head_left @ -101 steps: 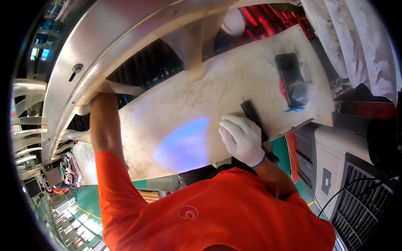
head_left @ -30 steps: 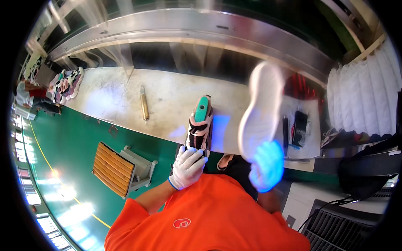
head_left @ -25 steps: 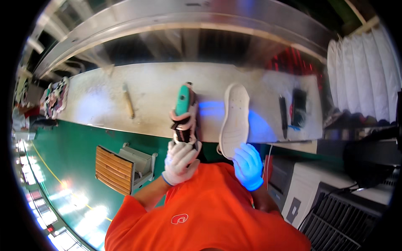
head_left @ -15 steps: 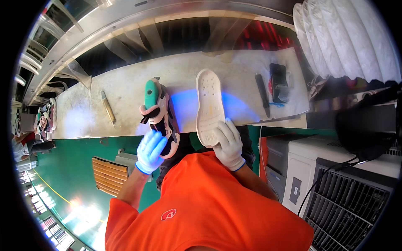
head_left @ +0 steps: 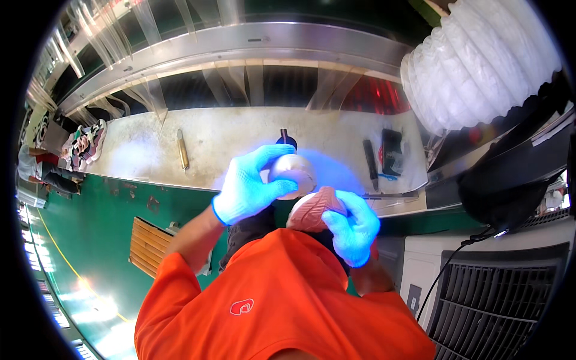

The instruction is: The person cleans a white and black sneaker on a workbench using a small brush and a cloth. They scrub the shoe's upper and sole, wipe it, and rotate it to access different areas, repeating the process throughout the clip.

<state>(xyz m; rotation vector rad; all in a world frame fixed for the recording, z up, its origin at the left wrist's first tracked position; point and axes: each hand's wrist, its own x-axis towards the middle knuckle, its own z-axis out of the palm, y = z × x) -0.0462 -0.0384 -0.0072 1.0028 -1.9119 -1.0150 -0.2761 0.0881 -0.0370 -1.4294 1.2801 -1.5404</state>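
My left hand point(head_left: 247, 186), in a glove lit blue, is wrapped over the pale toe end of a shoe point(head_left: 292, 172) held close to my chest. My right hand point(head_left: 354, 227), gloved too, grips a shoe sole point(head_left: 312, 213) from below; its pinkish tread faces me. Sole and shoe are pressed together between the two hands above the front edge of the pale workbench point(head_left: 240, 138). A blue light patch glows on the bench just behind them. The rest of the shoe is hidden by my hands.
On the bench lie a brass-coloured rod-like tool point(head_left: 182, 149), a dark brush-like tool point(head_left: 371, 164) and a small black device point(head_left: 392, 151). Several shoes point(head_left: 87, 141) sit at the far left. A white ribbed duct point(head_left: 480, 66) hangs at right; a slatted wooden board point(head_left: 150, 246) lies on the green floor.
Shoe and sole lay side by side on the bench under my hands; now both are lifted toward my chest and pressed together, sole tread up.
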